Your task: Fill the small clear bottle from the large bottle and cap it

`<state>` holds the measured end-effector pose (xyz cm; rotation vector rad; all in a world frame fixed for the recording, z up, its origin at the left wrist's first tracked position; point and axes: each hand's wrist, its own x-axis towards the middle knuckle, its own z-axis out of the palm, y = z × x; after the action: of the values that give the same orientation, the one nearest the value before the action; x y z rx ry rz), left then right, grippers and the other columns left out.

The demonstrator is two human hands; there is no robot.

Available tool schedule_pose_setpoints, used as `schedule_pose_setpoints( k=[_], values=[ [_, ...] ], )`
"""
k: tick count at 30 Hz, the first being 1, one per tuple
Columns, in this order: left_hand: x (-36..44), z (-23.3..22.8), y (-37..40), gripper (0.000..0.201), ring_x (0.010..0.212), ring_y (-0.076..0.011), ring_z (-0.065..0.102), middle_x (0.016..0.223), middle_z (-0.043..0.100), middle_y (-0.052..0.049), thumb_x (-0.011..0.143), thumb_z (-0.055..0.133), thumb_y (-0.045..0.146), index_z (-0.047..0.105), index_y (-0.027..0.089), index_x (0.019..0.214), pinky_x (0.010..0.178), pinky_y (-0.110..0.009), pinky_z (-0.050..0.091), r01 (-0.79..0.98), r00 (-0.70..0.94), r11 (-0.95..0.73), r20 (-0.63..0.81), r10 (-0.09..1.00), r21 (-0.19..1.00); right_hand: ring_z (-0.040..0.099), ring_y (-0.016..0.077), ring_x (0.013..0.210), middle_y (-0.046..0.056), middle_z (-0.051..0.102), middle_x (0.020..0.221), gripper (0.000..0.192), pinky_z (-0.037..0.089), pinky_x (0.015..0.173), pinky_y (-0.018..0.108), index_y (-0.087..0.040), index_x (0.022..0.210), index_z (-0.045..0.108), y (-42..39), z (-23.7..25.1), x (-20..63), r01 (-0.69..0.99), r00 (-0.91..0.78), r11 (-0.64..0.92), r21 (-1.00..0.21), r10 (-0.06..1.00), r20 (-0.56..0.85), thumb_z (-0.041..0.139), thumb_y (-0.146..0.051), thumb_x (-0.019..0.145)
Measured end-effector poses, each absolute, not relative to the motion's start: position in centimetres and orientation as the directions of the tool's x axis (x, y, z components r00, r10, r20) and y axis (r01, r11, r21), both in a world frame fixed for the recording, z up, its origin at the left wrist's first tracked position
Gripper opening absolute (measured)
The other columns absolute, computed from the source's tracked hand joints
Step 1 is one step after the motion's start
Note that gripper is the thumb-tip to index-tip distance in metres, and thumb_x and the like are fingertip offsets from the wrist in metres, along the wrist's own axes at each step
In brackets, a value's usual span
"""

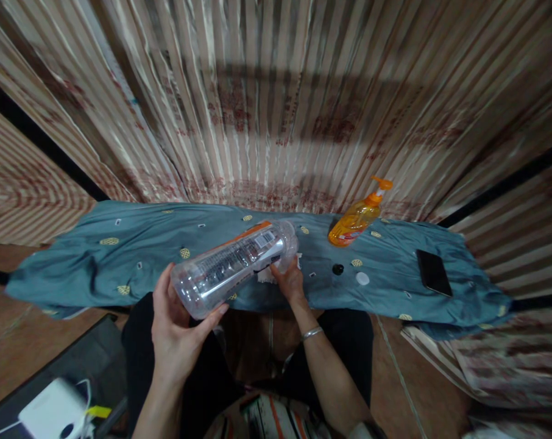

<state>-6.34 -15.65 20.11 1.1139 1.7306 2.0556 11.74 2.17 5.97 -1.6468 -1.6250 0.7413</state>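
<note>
A large clear plastic bottle (230, 265) with a printed label, an orange strip and a barcode lies tilted across my hands, above the cloth-covered bench. My left hand (178, 329) is wrapped round its lower left end, thumb along the near side. At the far right end my right hand (289, 281) grips the bottle from below, its fingers partly hidden behind it. A crumpled whitish piece, perhaps tissue or cloth, (265, 275) shows beside the right thumb; whether that hand holds it I cannot tell. A bracelet (312, 333) circles the right wrist.
An orange pump bottle (356, 218) stands toward the back right. Nearer are a small black cap (337, 269) and a white disc (362, 278). A dark phone (434, 272) lies farther right. Striped curtain (276, 110) hangs behind the bench; a white device (54, 410) sits lower left.
</note>
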Motion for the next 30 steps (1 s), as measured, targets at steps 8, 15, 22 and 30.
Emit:
schedule_pose_setpoints(
  k=[8,15,22,30],
  values=[
    [-6.46,19.94,-15.68,0.106,0.128,-0.0292,0.081,0.145,0.078,-0.015,0.060,0.112,0.030,0.067,0.024,0.155,0.103,-0.036,0.070,0.290,-0.671,-0.277,0.401,0.624,0.916,0.089,0.0426,0.115,0.024,0.089,0.121,0.057,0.073,0.099,0.053,-0.012,0.141,0.066,2.29,5.41,11.82,0.584,0.048,0.074,-0.808,0.991,0.126,0.084,-0.034,0.092],
    [-6.26,19.99,-15.71,0.110,0.128,-0.0328,0.081,0.146,0.078,-0.015,0.058,0.115,0.042,0.067,0.026,0.155,0.115,-0.048,0.067,0.271,-0.701,-0.233,0.358,0.617,0.934,0.090,0.0393,0.114,0.019,0.090,0.118,0.059,0.073,0.099,0.049,-0.015,0.143,0.065,2.32,5.60,11.91,0.611,0.047,0.033,-0.791,0.996,0.078,0.085,-0.037,0.092],
    [-6.27,19.99,-15.81,0.110,0.128,-0.0349,0.081,0.147,0.078,-0.016,0.057,0.116,0.044,0.067,0.027,0.154,0.118,-0.052,0.067,0.264,-0.698,-0.237,0.355,0.622,0.935,0.089,0.0433,0.118,0.023,0.089,0.124,0.059,0.072,0.101,0.053,-0.013,0.145,0.066,2.26,5.69,11.89,0.577,0.024,0.057,-0.815,0.996,0.087,0.083,-0.037,0.094],
    [-6.40,19.63,-15.87,0.111,0.128,-0.0335,0.081,0.146,0.077,-0.016,0.057,0.116,0.041,0.066,0.025,0.155,0.114,-0.048,0.068,0.272,-0.694,-0.249,0.369,0.619,0.929,0.088,0.0450,0.120,0.025,0.088,0.125,0.061,0.072,0.103,0.056,-0.009,0.148,0.066,2.16,5.97,11.86,0.593,0.026,0.028,-0.805,0.998,0.054,0.081,-0.038,0.096]
  ],
)
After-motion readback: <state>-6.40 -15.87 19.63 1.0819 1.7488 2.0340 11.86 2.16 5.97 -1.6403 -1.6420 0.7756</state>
